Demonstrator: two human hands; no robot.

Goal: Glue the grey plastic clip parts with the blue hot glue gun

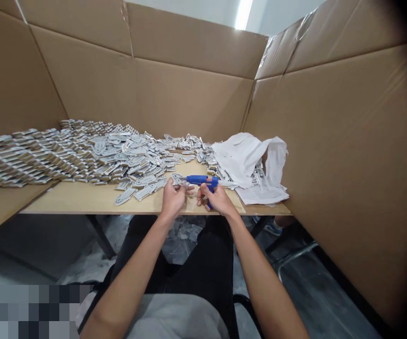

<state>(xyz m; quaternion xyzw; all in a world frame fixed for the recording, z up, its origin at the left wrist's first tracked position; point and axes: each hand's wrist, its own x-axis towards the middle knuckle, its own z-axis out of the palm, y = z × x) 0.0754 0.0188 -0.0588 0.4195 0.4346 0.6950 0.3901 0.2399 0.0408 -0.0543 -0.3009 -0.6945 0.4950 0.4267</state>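
In my right hand (217, 197) is a blue glue gun (198, 179), its fingers wrapped round the handle and its nozzle pointing left. A pale glue stick (227, 184) seems to stick out of the gun's back end. My left hand (174, 197) pinches a small grey-white flat piece (178, 178) right at the nozzle; the fingers hide part of it. Just left of that hand, several like pieces with pointed ends and slots (147, 186) lie loose near the table's front edge.
A heap of grey-white pieces (125, 150) spreads across the table (83, 200), with stacked rows (23, 157) at the left. On the right, crumpled white wrapping (242, 155) partly covers more pieces. Tall cardboard walls (189, 94) enclose the back and sides. My legs are under the table edge.
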